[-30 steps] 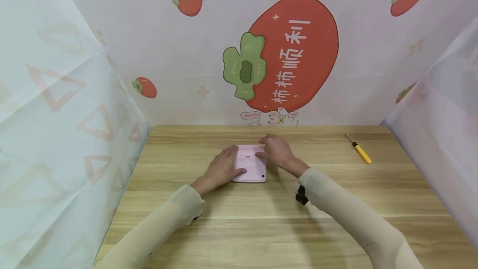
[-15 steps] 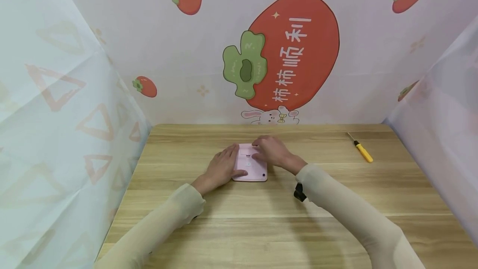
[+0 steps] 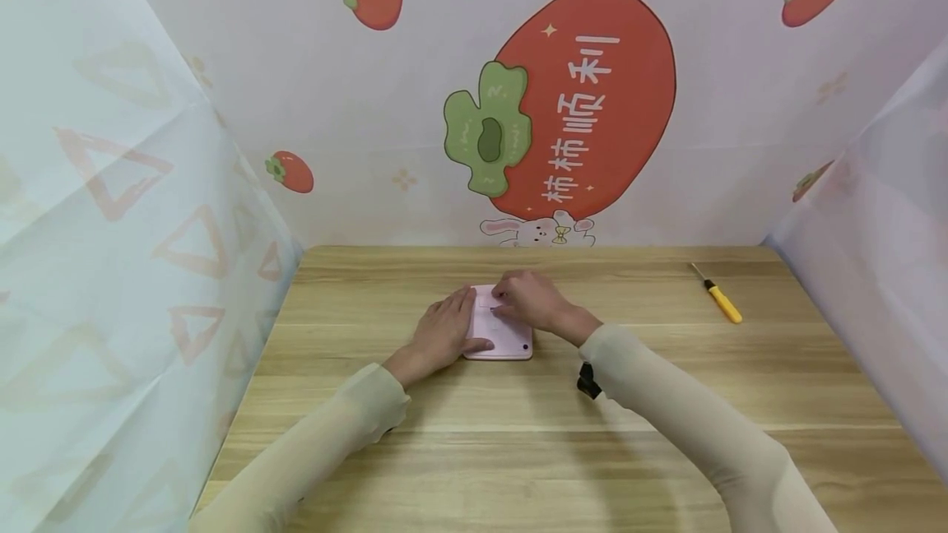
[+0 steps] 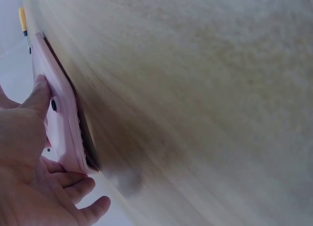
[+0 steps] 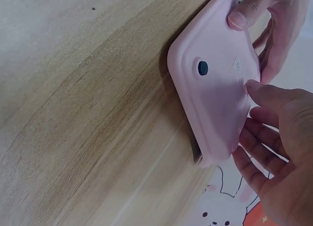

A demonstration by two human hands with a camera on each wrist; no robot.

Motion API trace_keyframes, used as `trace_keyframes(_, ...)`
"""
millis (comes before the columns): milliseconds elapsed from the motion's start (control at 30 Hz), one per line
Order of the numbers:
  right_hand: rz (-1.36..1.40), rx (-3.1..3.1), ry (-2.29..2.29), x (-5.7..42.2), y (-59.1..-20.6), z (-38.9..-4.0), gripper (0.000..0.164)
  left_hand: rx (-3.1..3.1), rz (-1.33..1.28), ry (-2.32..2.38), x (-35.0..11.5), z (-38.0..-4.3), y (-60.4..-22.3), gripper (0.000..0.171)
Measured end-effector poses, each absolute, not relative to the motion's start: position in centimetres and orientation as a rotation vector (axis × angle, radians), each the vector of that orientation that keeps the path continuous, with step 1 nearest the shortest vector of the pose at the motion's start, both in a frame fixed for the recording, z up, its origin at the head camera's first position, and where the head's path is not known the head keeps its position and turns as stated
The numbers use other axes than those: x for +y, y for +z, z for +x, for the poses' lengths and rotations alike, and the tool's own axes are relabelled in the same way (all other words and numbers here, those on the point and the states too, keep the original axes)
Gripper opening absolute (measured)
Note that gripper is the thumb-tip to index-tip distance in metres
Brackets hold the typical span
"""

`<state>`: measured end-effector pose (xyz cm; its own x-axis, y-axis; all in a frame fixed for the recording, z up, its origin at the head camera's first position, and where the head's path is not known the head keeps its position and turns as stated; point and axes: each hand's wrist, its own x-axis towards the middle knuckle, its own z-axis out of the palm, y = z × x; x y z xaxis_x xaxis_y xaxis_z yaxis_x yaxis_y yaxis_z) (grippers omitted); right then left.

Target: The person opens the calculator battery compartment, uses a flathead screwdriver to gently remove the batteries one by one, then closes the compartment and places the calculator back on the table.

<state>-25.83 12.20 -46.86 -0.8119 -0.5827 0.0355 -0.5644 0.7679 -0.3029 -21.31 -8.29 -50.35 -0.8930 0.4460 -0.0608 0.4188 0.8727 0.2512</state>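
Observation:
A pink, flat device with rounded corners [image 3: 511, 340] lies back side up near the far part of the table. One black round foot [image 5: 203, 68] shows at its near right corner, and thin panel lines run across its back. My left hand [image 3: 437, 336] holds the left side, thumb [image 4: 39, 91] on the back and fingers along the edge. Over the far right part bends my right hand [image 3: 536, 303], its thumb [image 5: 257, 90] touching the middle of the back and its curled fingers toward the far end. This hand hides the small slot area.
A screwdriver with a yellow handle [image 3: 722, 303] lies at the back right of the wood-grain table [image 3: 504, 434]. Behind the table stands a printed wall covering [image 3: 355, 105] with persimmons and a rabbit. Further coverings hang at both sides.
My right hand has shifted left across the device's back, and its fingers have curled more, covering the small metal-looking slot. The left hand and the device have hardly moved.

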Motion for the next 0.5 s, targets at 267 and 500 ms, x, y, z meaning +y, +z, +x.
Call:
trace_keyframes(267, -1.024, 2.901, -0.427, 11.74, -46.77, -25.93, 0.027, 2.931, 0.663, 0.314, -8.11, -21.45, -50.17, 0.108)
trace_keyframes(500, -1.057, 2.895, -0.372, 11.38, -46.55, -26.0, 0.024, 2.932, 0.673, 0.317, -8.11, -21.45, -50.05, 0.107)
